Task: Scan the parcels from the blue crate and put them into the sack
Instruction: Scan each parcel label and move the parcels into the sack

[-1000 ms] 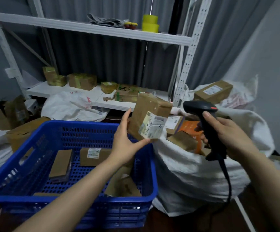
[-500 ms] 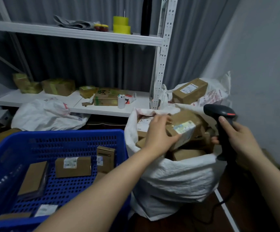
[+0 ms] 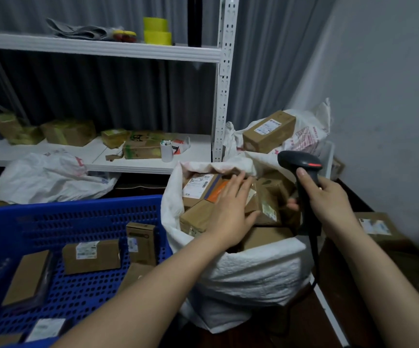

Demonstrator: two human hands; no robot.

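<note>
The white woven sack (image 3: 258, 267) stands open in the middle, filled with several cardboard parcels. My left hand (image 3: 231, 212) hovers flat over them with straight fingers, holding nothing; the brown parcel (image 3: 266, 207) with a small label lies just right of its fingertips. My right hand (image 3: 328, 199) grips the handle of the black barcode scanner (image 3: 301, 167), held upright over the sack's right side. The blue crate (image 3: 83, 214) at the lower left holds several labelled parcels, one of them (image 3: 91, 256) lying flat in its middle.
A white metal shelf (image 3: 133, 162) behind carries taped boxes, a white cup and yellow tape rolls. A second sack (image 3: 303, 134) with a long box on top stands at the back right. A limp white bag (image 3: 50, 177) lies behind the crate. The wall is close on the right.
My left hand carried the parcel from above the crate to the sack, let it go there and now lies open over the pile. The view swung right.
</note>
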